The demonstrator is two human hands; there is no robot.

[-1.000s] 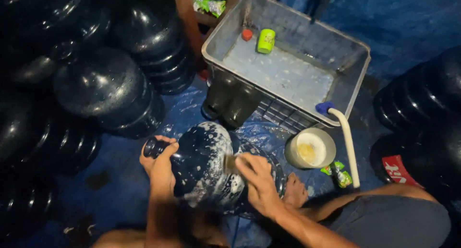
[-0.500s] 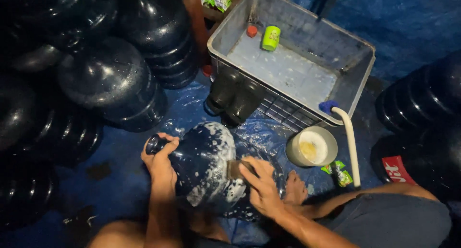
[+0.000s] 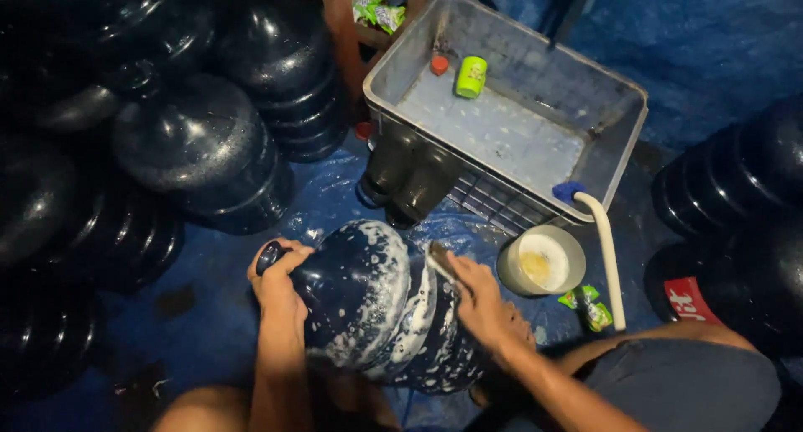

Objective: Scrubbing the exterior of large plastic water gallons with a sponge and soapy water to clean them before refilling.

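The soapy dark-blue water jug [image 3: 376,306] lies on its side between the hands, its long axis running left to right, the left hand [image 3: 276,286] clasping its neck, the right hand [image 3: 481,302] gripping what looks like a scrubber [image 3: 441,262] against its body.

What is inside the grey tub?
Inside the grey tub: shallow cloudy water, a green cup and a red cap. The murky water hides its bottom.

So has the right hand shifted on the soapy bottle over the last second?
Yes. The right hand has slid up the soapy bottle, toward the grey tub and level with the small bucket.
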